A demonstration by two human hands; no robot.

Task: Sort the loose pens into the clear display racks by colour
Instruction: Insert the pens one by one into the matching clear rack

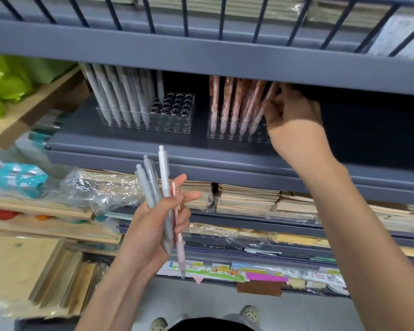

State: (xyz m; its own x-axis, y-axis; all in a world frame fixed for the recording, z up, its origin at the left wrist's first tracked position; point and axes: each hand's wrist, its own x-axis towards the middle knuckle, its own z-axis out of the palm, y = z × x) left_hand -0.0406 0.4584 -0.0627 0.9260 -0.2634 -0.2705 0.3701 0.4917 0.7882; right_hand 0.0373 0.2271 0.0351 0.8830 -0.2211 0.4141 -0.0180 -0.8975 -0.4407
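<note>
Left hand (153, 225): closest in, low and centre, clenched round a bundle of four pens, two fingers sticking out to the right.
Grey pens (151, 187): three of them in that grip, clicker ends up and fanned out, the rightmost one paler and tallest.
Pink pen (178, 235): fourth in the bundle, on its right edge, tip pointing down below the hand.
Green bags (5, 82): far left, piled on a wooden ledge.
Shelf (129, 142): dark grey, with both racks standing on it side by side and a gap between them.
Grey rack (172, 120): clear, the left of the two, with its left half filled and open holes on the right.
Racked greys (120, 96): rows leaning left, tips down in the holes, plus one loner at the back.
Pink rack (234, 136): clear, further right, its right end hidden behind the wrist.
Racked pinks (232, 101): standing in rows, tips down, tops tucked under the shelf above.
End pen (258, 118): rightmost pink, leaning right, tip down in the rack.
Right hand (294, 113): up at the pink rack, fingers curled round the top of the end pen. It's blurred, but the pinch shows.
</note>
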